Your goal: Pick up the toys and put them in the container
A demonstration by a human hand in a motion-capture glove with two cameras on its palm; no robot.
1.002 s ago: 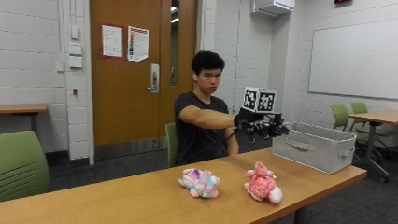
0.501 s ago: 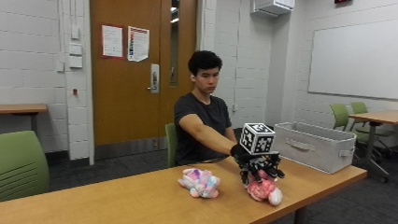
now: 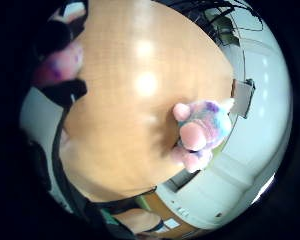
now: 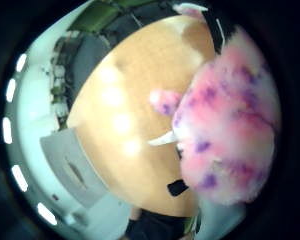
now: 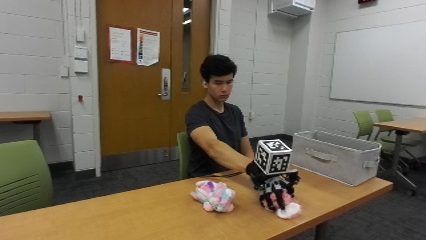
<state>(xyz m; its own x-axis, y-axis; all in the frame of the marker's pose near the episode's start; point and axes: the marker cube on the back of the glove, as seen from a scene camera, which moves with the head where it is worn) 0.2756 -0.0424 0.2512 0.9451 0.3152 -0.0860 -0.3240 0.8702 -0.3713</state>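
- While the wooden table (image 5: 133, 215) holds both toys, the pink spotted toy (image 5: 283, 202) lies near its front edge, and the gloved right hand (image 5: 274, 187) is on top of it with its fingers curled down round it.
- A second ago that hand was up in the air by the grey bin; half a second ago it had just come down to the toy, and now it is wrapped over it.
- The thumb side palm view shows pink fur with purple spots (image 4: 230, 125) very close to the palm.
- The pastel toy (image 5: 213, 195) lies just beside the hand, apart from it, in the same place as before.
- The grey container (image 5: 336, 157) stands farther back on the table, near the far end.
- The person's arm reaches out over the table to the toy.
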